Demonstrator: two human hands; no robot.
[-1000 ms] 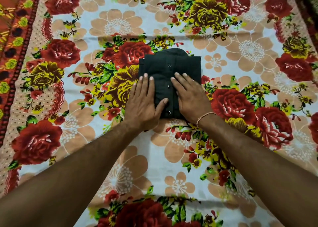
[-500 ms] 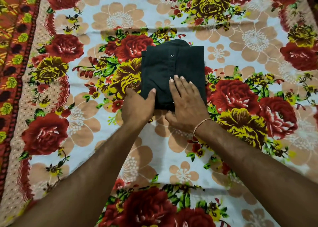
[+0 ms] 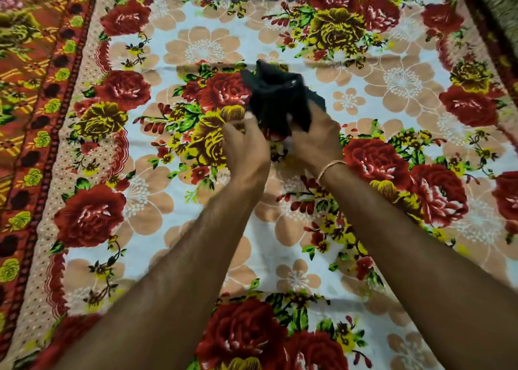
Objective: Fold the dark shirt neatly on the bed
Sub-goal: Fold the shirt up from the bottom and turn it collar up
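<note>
Spread across nearly the whole view: bed sheet (image 3: 294, 271), white ground printed with big red roses, yellow roses and tan blossoms. Along the 9 o'clock side, a red-orange border band (image 3: 30, 112) with dark dots and small yellow flowers. At 12 o'clock, a grey strip past the sheet's far edge, too blurred to identify. At 1 o'clock, in the far corner, a dark olive patterned cloth (image 3: 499, 2), also blurred.

Reaching in from 6 o'clock and 5 o'clock, two bare forearms, converging just above centre. Slightly toward 12 o'clock from centre, dark shirt (image 3: 276, 98), bunched and standing up off the sheet, no longer a flat rectangle, its folds splaying outward at the top. Whether its lower edge touches the sheet cannot be told.

At the bundle's 7 o'clock edge, left hand (image 3: 246, 148), fingers curled and pinching the fabric. At its 5 o'clock edge, right hand (image 3: 316, 140), clamped on the cloth likewise, fingers hidden in the folds. On the right wrist, a thin pale thread band (image 3: 332, 165). Hands close together, fabric between them. Some motion blur over both.
</note>
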